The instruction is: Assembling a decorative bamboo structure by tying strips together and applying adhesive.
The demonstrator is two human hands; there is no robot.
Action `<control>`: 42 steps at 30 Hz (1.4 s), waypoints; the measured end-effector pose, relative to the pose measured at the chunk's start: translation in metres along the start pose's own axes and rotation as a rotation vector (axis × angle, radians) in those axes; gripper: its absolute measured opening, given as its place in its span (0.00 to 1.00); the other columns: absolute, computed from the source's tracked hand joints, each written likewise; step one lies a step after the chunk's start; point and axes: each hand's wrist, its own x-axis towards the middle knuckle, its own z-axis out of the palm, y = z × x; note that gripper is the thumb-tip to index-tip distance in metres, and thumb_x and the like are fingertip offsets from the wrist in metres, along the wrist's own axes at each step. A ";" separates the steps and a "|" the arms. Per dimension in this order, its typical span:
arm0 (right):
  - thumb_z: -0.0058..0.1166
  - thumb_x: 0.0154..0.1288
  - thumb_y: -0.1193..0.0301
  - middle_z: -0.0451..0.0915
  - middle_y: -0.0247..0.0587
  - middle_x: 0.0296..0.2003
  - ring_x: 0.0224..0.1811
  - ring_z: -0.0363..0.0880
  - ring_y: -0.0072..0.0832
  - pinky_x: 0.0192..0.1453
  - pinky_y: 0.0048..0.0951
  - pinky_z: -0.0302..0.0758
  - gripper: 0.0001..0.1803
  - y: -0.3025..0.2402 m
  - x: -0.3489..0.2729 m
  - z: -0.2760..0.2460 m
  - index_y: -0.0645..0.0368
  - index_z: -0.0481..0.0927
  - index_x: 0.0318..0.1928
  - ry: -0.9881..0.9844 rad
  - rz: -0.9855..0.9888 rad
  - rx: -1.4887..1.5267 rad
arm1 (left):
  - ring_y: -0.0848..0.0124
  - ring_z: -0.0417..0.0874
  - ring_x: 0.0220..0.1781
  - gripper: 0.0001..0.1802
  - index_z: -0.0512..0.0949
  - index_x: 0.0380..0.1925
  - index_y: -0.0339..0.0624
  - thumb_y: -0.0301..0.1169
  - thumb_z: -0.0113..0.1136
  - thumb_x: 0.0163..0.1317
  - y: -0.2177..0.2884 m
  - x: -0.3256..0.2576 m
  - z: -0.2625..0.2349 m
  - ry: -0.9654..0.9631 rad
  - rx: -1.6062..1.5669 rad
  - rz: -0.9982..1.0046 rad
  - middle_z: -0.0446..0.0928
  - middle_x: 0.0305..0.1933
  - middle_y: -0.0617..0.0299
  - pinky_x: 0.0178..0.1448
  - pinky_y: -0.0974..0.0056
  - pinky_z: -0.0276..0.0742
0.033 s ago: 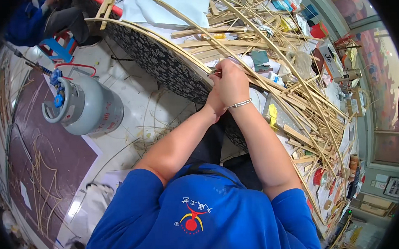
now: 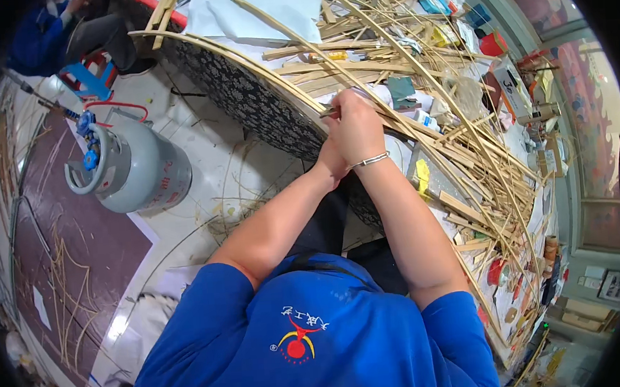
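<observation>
My right hand (image 2: 360, 123) and left hand (image 2: 332, 158) are together at the near edge of the table, the right one above and partly over the left. Between them runs a long thin bamboo strip (image 2: 245, 58), which bends away to the upper left beyond the table edge. A small dark, flat piece (image 2: 328, 111) sticks out at the right hand's fingertips, against the strip; its kind is unclear. Both hands have curled fingers. Most of the left hand's fingers are hidden behind the right hand, and a silver bracelet (image 2: 372, 160) circles the right wrist.
Many bamboo strips (image 2: 478, 162) lie heaped over the table, beside a white sheet (image 2: 260, 15) and plastic bags. A grey gas cylinder (image 2: 141, 165) stands on the floor at left, near a brown board (image 2: 78, 229). Another person (image 2: 94, 36) sits at the upper left.
Both hands have shifted very slightly left within the picture, as has the whole scene. A little more of the dark piece shows at the right fingertips.
</observation>
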 end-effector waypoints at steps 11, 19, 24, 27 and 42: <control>0.59 0.48 0.75 0.74 0.44 0.42 0.45 0.72 0.41 0.48 0.34 0.71 0.12 0.050 -0.161 -0.047 0.58 0.75 0.36 0.330 -0.023 0.297 | 0.67 0.80 0.41 0.16 0.72 0.41 0.31 0.36 0.49 0.65 0.019 -0.005 0.002 0.056 0.412 -0.055 0.77 0.39 0.53 0.44 0.68 0.77; 0.57 0.48 0.78 0.76 0.42 0.37 0.41 0.75 0.38 0.45 0.31 0.72 0.09 0.089 -0.270 -0.065 0.59 0.75 0.33 0.526 0.400 0.319 | 0.76 0.77 0.25 0.18 0.74 0.28 0.40 0.45 0.51 0.63 0.046 -0.005 0.003 0.121 1.074 -0.236 0.77 0.25 0.62 0.28 0.74 0.71; 0.56 0.50 0.80 0.75 0.42 0.37 0.38 0.74 0.34 0.40 0.28 0.72 0.07 0.116 -0.308 -0.079 0.61 0.75 0.32 0.641 0.453 0.282 | 0.78 0.68 0.19 0.20 0.70 0.21 0.43 0.45 0.48 0.64 0.031 -0.021 0.005 0.139 1.033 -0.049 0.70 0.18 0.66 0.24 0.75 0.62; 0.55 0.51 0.81 0.75 0.42 0.37 0.36 0.74 0.30 0.37 0.24 0.72 0.06 0.130 -0.323 -0.089 0.62 0.75 0.32 0.684 0.457 0.238 | 0.78 0.60 0.15 0.22 0.65 0.16 0.46 0.45 0.44 0.66 0.011 -0.036 0.003 0.095 1.007 0.074 0.62 0.14 0.68 0.21 0.73 0.53; 0.53 0.54 0.82 0.75 0.42 0.34 0.26 0.70 0.22 0.31 0.19 0.70 0.06 0.161 -0.365 -0.091 0.63 0.74 0.34 0.843 0.532 0.450 | 0.80 0.62 0.20 0.16 0.67 0.18 0.41 0.31 0.44 0.67 -0.045 -0.039 0.083 -0.329 1.106 0.292 0.64 0.18 0.68 0.25 0.74 0.57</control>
